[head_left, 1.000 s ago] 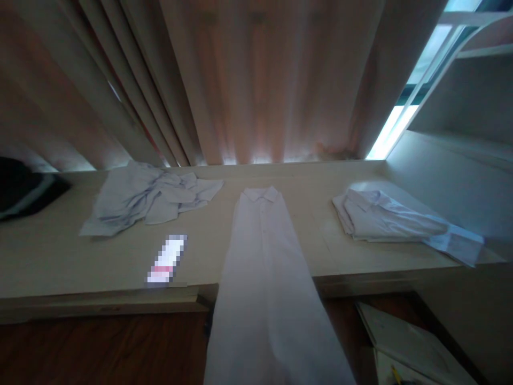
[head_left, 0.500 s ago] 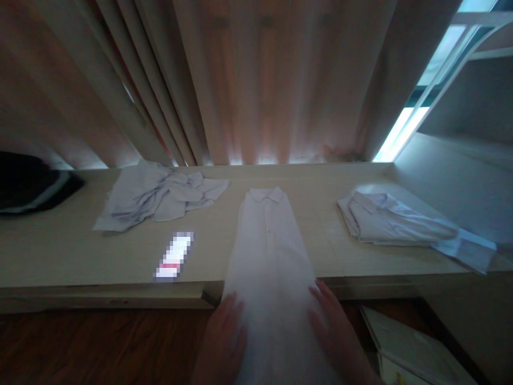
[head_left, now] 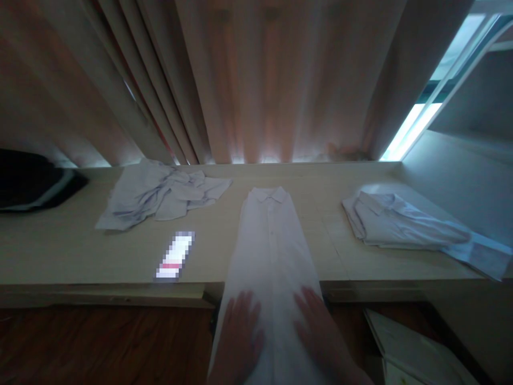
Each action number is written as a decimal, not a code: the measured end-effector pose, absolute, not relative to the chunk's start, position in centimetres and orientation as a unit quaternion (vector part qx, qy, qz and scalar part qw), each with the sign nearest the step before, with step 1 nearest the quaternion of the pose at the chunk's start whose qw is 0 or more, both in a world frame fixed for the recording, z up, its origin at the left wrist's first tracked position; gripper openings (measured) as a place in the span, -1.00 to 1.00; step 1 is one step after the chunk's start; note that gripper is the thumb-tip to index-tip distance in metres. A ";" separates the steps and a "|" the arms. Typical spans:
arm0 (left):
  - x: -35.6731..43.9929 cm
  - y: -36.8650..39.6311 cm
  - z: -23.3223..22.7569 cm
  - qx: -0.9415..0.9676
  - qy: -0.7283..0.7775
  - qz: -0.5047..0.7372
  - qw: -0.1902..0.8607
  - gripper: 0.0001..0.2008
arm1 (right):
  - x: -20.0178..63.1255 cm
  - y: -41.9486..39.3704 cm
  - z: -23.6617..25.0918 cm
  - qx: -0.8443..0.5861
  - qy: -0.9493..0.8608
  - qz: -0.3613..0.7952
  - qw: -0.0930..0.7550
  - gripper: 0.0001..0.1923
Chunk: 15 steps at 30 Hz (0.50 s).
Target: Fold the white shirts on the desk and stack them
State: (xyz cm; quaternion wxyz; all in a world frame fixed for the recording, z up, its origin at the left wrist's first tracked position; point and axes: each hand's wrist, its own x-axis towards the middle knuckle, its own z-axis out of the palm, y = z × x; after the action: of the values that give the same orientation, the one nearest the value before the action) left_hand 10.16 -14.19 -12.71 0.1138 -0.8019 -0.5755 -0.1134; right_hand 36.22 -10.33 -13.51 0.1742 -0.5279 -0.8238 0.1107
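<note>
A: Where is the shirt [head_left: 272, 251] lying?
B: Collar-up on the worktop [head_left: 80, 256], tail hanging over the edge. Left hand [head_left: 240, 337] and right hand [head_left: 320, 331] are pressing flat, fingers spread, gripping nothing.
A: Handling?
B: Looking light, soft, limp; best pinching the hem corners.

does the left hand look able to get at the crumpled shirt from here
Probably yes: the left hand lies flat on the long white shirt, and only bare tabletop lies between it and the crumpled shirt.
</note>
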 end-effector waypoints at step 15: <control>7.5 -5.2 -12.3 -0.790 -0.587 -0.165 0.066 -0.43 | 36.0 -4.3 -9.5 -0.551 -0.805 0.076 0.205 -0.42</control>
State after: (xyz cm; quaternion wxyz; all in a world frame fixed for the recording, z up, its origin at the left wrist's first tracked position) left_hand 7.53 -5.22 -12.29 0.0657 -0.7902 -0.5865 -0.1650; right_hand 35.96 -4.25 -9.53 0.2052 -0.5508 -0.8054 0.0765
